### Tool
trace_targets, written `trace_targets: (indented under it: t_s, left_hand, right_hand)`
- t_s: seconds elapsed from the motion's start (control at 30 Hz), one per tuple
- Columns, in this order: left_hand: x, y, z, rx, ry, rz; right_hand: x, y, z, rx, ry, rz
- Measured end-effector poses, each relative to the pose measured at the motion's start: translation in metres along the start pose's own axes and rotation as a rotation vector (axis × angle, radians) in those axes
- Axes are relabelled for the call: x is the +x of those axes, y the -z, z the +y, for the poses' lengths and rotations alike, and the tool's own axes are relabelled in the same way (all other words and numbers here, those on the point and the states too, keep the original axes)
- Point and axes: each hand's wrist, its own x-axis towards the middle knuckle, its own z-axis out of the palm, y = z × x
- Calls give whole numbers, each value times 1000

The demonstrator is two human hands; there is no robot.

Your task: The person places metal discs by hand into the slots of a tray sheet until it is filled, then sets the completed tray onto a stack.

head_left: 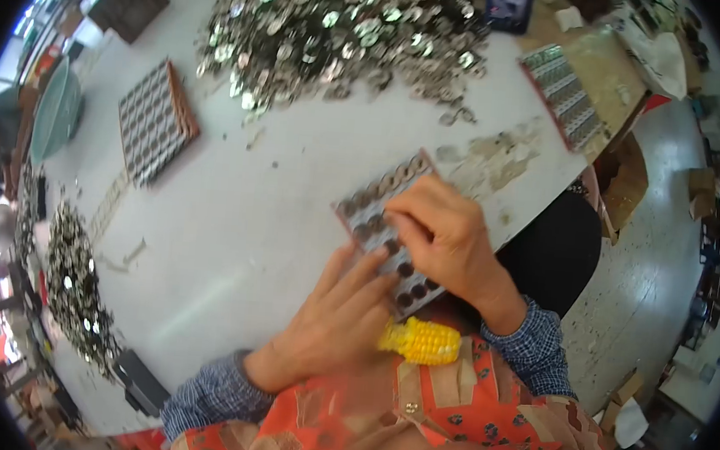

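Over pocketed tray (pixel 369 212), 2 hands (pixel 448 236); shiny discs (pixel 332 37) heaped beyond.

We can make out no readable text, label, brand, number or sign: none on the tray (pixel 361 216) under our right hand (pixel 448 239), none on the dark blue object (pixel 509 5) well beyond it.

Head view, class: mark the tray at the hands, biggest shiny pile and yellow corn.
Tray (pixel 370 216), head view: uncovered upper part.
Shiny pile (pixel 334 38), head view: middle.
Yellow corn (pixel 431 344), head view: kernels.
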Motion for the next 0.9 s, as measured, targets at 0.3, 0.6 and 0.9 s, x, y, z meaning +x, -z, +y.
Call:
trace_targets:
  t_s: [0.3, 0.6, 0.9]
  left_hand:
    - [5, 11, 8, -43, 87, -70]
    - [-1, 7, 0, -14, 49, -21]
    - [-5, 10, -4, -22, 29, -11]
  right_hand:
    - [-4, 3, 3, -47, 19, -83]
    - [26, 13, 20, -307, -113, 320]
    - [23, 26, 55, -335, -213, 318]
